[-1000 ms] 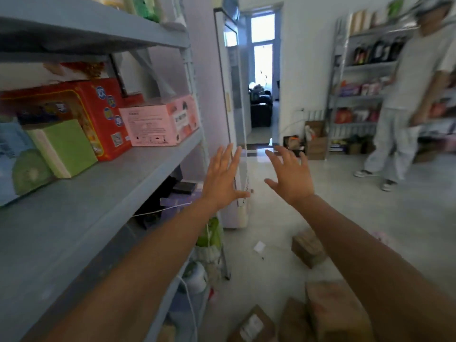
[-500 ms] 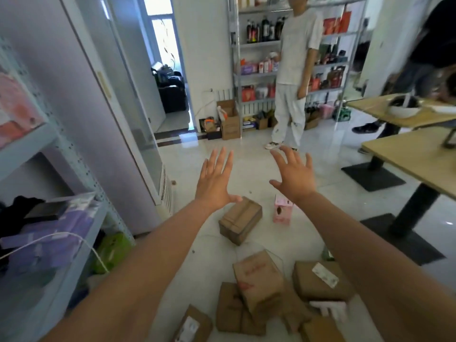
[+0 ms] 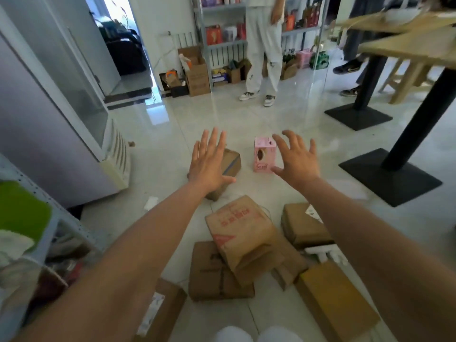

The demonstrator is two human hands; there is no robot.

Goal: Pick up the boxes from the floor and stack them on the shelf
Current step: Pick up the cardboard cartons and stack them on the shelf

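Several cardboard boxes lie scattered on the tiled floor. A brown box with red print leans on a flat box. Another brown box and a yellow-topped box lie to its right. Farther off stand a small brown box and a pink box. My left hand hovers spread over the small brown box, which it partly hides. My right hand is spread just right of the pink box. Both hands hold nothing. The grey shelf shows at the lower left.
A tall grey cabinet stands to the left. Two black table bases sit on the right under wooden tables. A person in white trousers stands ahead by stocked shelves, and another person's legs show at the far right.
My view has swung from the shelf on the left down to the floor. Both open hands have lowered toward the small brown and pink boxes.
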